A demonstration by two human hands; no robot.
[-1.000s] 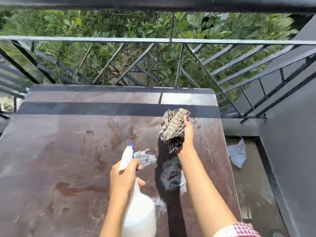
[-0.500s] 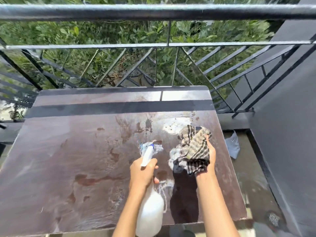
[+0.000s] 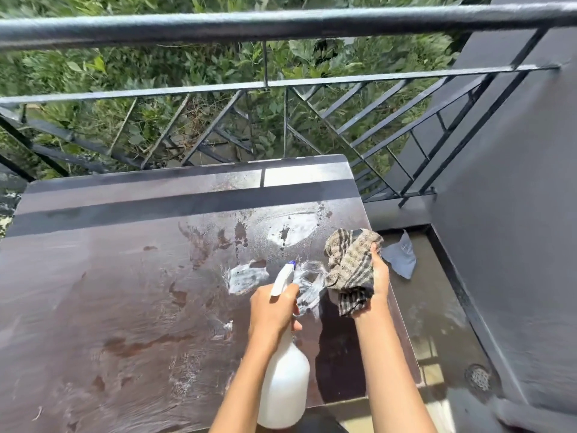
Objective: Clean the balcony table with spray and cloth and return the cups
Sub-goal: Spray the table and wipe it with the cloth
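A dark brown balcony table [image 3: 109, 276] fills the view, stained and streaked with wet, foamy patches of spray near its right half. My left hand [image 3: 273, 310] grips the neck of a white spray bottle [image 3: 285, 379], its nozzle pointing away over the table. My right hand [image 3: 379, 273] holds a bunched checked cloth [image 3: 349, 264] just above the table's right edge, beside the wet patches. No cups are in view.
A black metal railing [image 3: 281, 25] runs behind the table, with green foliage beyond. A dark wall [image 3: 515, 214] stands on the right. On the balcony floor lie a pale scrap [image 3: 401, 256] and a round drain [image 3: 477, 378].
My right hand has drawn the cloth from the table's far middle back toward its right edge. The left hand with the bottle has shifted right, and more wet patches show on the table.
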